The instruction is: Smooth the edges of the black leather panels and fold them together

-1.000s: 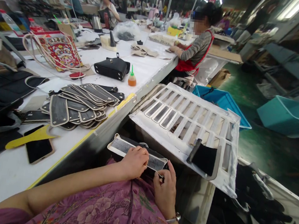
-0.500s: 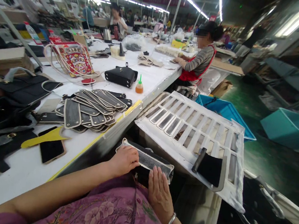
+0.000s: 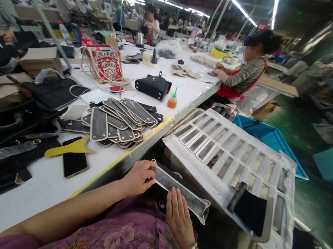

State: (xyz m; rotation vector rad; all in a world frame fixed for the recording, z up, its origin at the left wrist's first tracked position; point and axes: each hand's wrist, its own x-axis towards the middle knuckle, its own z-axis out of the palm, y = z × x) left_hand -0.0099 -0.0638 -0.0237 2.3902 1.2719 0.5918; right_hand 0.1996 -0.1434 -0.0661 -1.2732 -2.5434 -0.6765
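My left hand [image 3: 137, 177] is closed on the near end of a long grey leather strip [image 3: 187, 195] with a pale edge, which lies over a black piece on my lap. My right hand [image 3: 178, 217] lies flat with fingers stretched out, pressing on the strip's near side. A pile of several similar grey strips [image 3: 119, 120] sits on the white table [image 3: 43, 191] to my left. A white slotted rack [image 3: 234, 155] stands just beyond the strip, with a few strips laid in its slots.
A phone [image 3: 74, 161] and a yellow tool [image 3: 68, 149] lie on the table near me. Farther off are a black bag [image 3: 153, 86], an orange glue bottle [image 3: 172, 100] and a patterned bag [image 3: 106, 63]. A co-worker in a red apron [image 3: 239, 78] sits beyond. Blue bins [image 3: 268, 137] stand on the floor.
My right hand went from pinching the strip's right end to lying flat on it. The view has swung right and up; the strip now angles down to the right.
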